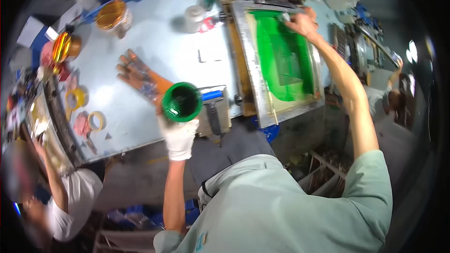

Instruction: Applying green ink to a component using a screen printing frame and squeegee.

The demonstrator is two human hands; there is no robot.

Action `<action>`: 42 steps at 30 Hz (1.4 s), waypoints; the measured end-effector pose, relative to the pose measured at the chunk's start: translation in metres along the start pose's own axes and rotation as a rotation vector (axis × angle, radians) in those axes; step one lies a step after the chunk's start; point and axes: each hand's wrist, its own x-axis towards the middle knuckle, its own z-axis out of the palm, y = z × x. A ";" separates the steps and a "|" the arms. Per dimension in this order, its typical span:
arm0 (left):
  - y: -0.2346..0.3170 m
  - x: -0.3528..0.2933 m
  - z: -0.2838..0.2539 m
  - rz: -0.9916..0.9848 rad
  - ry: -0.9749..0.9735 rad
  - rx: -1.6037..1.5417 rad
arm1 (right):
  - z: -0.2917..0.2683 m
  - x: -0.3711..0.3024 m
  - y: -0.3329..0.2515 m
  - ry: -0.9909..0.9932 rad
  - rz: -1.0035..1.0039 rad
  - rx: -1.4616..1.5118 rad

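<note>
My left hand [179,137], in a white glove, holds up a round tub [167,99] smeared with green ink inside, above the table's near edge. Bare and stretched far forward, my right hand [304,24] is closed over the far end of a screen-printing frame [254,72]. A small greyish thing shows at its fingertips; its kind is too blurred to tell. Green ink [269,61] covers much of the mesh inside the frame, with a darker patch in the middle. Just left of the tub lies an orange, ink-stained rubber glove [149,80].
Right of the tub is a flat grey plate with a blue bar [212,95]. A brown-stained bucket [112,17], a white jar [193,18] and tape rolls [95,121] stand or lie on the table [126,133]. One person [77,197] works at lower left, another [391,96] at far right.
</note>
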 end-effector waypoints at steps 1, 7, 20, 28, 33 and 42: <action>-0.003 0.008 0.001 0.048 0.014 0.061 | 0.000 -0.005 0.013 0.018 0.018 -0.002; 0.002 0.038 0.073 0.013 -0.059 0.113 | 0.002 -0.017 0.097 0.182 0.179 -0.207; -0.025 0.084 0.177 -0.033 -0.333 0.262 | -0.007 0.008 0.075 0.008 0.229 0.005; -0.042 0.123 0.209 0.240 -0.368 0.689 | -0.004 0.006 0.004 0.068 -0.054 0.023; -0.053 0.140 0.225 0.292 -0.379 0.821 | -0.006 -0.016 0.010 0.073 -0.292 -0.048; -0.056 0.143 0.241 0.343 -0.397 0.941 | 0.054 -0.067 0.043 0.297 -0.465 0.054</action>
